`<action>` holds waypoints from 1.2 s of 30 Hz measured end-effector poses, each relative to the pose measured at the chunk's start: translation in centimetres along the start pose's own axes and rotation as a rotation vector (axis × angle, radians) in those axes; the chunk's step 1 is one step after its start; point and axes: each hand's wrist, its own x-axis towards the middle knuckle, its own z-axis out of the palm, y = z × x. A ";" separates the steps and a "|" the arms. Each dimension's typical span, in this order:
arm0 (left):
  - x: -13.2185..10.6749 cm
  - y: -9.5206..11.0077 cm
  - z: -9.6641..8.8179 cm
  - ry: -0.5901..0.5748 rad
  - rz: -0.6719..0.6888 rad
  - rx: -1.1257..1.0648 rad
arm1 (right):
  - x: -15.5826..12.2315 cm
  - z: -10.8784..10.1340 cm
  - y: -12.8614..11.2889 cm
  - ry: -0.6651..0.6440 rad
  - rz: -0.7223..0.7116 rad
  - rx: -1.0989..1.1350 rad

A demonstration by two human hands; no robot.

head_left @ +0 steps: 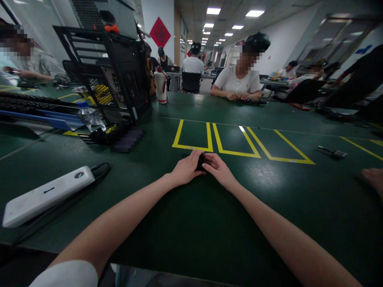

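Centrally in the frame, a small black object [201,162] sits between the left hand [186,168], whose fingers and thumb grip its left side, and the right hand [220,169], whose fingers touch its right; whether these pinch, I cannot tell. Yellow outlines [239,154] mark the dark-green worktop [203,223] above.

I count my two hands [186,170] on the feed, one held object [200,162], three yellow outlines [239,154] ahead, one white device [49,197], one blue-capped bottle [91,116].
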 end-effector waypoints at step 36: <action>-0.2 -0.2 0.1 0.024 0.035 0.010 | 0.1 0.3 -0.2 0.064 -0.006 0.044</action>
